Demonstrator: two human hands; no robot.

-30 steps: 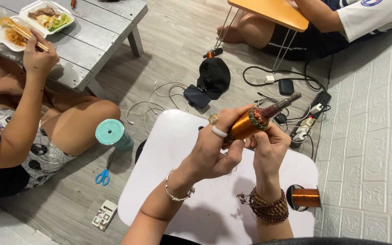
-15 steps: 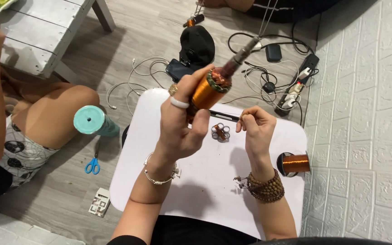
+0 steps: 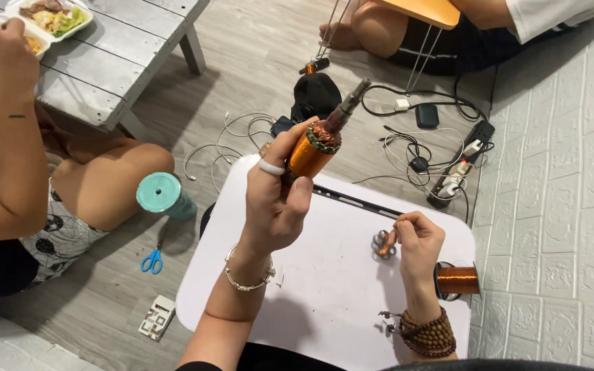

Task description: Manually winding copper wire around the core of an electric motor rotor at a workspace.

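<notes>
My left hand (image 3: 276, 203) is raised over a white lap table (image 3: 324, 288) and grips an orange motor armature (image 3: 314, 148) wound with copper wire, its steel shaft pointing up and away. Lower to the right, my right hand (image 3: 415, 242) rests on the table with its fingers pinched on a thin strand of copper wire beside a small metal coil piece (image 3: 381, 242). A spool of copper wire (image 3: 456, 280) lies at the table's right edge, just past my right wrist.
A teal tumbler (image 3: 163, 194) and blue scissors (image 3: 151, 260) sit on the floor to the left, by a seated person eating at a grey wooden table (image 3: 115, 65). Cables, a power strip (image 3: 458, 172) and a black cap (image 3: 316, 93) lie beyond. Another person sits at the top.
My right hand has let go of the armature and dropped to the table by the small coil piece. My left hand keeps the armature raised, now tilted more upright.
</notes>
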